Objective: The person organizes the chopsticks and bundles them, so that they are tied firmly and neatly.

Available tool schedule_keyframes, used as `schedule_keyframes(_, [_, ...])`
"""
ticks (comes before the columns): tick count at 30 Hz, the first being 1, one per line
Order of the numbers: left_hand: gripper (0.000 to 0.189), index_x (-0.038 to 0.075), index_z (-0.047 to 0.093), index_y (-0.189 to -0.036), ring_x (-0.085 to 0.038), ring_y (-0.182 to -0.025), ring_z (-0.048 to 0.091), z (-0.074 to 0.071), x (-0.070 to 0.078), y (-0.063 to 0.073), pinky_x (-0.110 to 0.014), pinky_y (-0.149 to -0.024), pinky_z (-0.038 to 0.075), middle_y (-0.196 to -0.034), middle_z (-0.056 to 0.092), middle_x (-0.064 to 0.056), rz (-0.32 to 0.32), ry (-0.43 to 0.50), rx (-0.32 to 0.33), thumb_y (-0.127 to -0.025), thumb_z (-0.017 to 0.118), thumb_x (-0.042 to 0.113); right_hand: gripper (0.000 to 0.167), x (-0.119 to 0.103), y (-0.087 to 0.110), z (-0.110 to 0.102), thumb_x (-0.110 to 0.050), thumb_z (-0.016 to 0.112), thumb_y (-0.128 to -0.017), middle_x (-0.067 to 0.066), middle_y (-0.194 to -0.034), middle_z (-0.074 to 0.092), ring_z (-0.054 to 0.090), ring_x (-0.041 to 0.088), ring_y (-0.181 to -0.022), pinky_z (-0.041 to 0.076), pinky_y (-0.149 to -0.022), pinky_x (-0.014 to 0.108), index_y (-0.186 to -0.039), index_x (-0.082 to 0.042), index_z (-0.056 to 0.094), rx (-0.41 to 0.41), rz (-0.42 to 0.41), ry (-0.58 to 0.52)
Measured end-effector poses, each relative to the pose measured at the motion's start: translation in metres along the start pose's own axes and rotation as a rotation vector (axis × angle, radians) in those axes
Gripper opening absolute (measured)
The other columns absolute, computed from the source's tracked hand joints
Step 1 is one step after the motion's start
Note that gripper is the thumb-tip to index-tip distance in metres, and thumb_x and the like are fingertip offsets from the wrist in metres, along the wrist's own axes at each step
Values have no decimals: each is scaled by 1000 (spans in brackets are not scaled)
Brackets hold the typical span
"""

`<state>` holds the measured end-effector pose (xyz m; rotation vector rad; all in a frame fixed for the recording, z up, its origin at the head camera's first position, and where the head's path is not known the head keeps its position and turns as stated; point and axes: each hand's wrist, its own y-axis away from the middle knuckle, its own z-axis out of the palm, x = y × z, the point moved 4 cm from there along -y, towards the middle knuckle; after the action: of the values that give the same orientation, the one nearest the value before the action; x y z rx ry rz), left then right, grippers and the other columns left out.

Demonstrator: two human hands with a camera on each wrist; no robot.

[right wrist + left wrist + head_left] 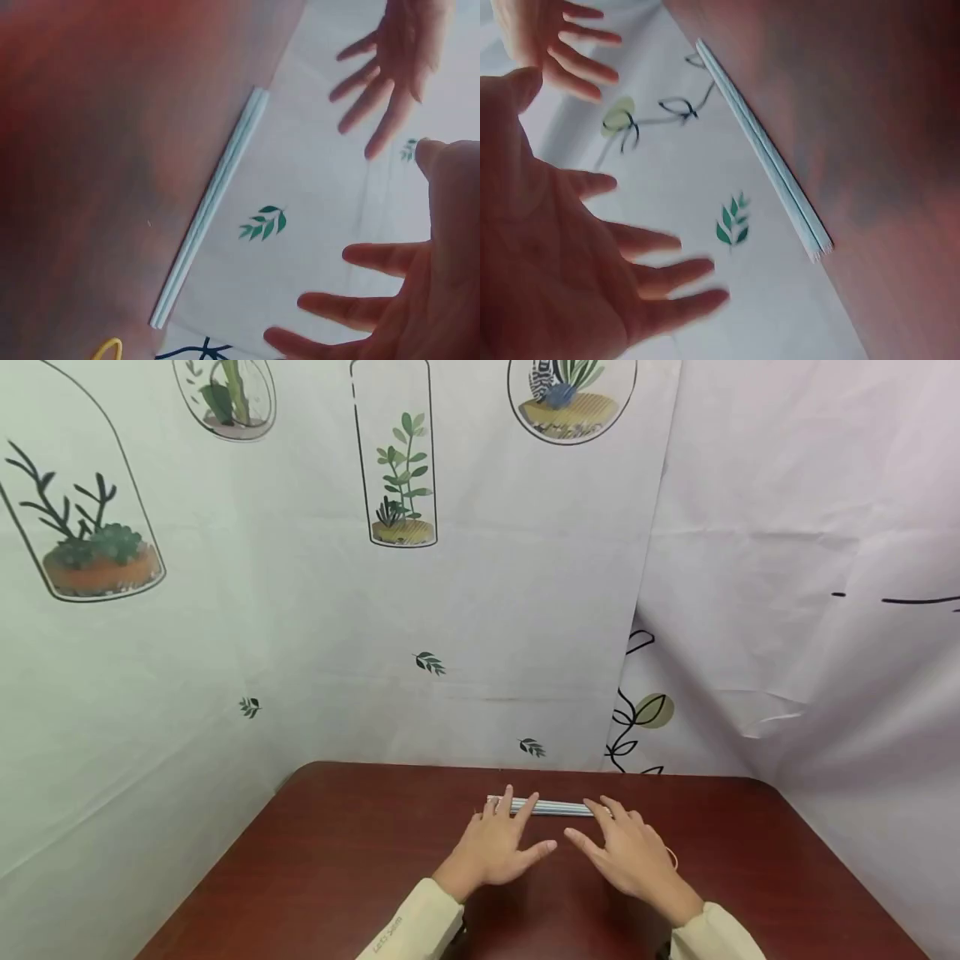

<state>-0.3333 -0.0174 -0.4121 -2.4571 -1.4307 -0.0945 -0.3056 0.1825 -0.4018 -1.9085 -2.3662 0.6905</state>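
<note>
A long, narrow pale-blue bundle [558, 808] with lengthwise lines lies across the dark red table [360, 852] toward its far edge. Both wrist views show it whole, as a slim striped strip [769, 157] beside the table's edge. My left hand [491, 847] hovers with fingers spread, its fingertips overlapping the bundle's left end in the head view. Mirroring it, my right hand [630, 853] has its fingers spread near the bundle's right end. The thumbs point toward each other with a gap between. Neither hand holds anything.
A thin yellow loop [109, 349], like a rubber band, lies on the table by my right hand, partly hidden in the head view. Pale cloth [510, 610] printed with plants hangs behind the table and along both sides.
</note>
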Motion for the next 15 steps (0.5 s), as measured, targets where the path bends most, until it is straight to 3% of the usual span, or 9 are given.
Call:
schedule_keyframes(5, [70,18,39,-152,-37,-130,48,-9,-20,-15,-60,-95,44,-149,43,-15,9,168,66,-96,50,58,69,13,-17,-5,-64,54,-91,14,-131,59,60,39,-107,50,-80,56,-135,-11,59,8,-12,-58])
schedule_keyframes(9, [65,17,40,-151,-34,-131,47,-13,-37,-26,-59,-97,44,-146,45,-13,-11,298,100,-96,59,46,68,29,-30,-1,-61,57,-91,14,-128,60,59,37,-111,50,-78,58,-134,-9,58,-49,33,-128])
schedule_keyframes(15, [69,16,41,-150,-35,-133,46,-5,-57,-35,-59,-98,43,-147,44,-14,-92,358,89,-92,67,44,67,51,-39,14,-53,63,-91,18,-126,59,59,35,-111,50,-82,55,-133,-2,57,-111,92,-215])
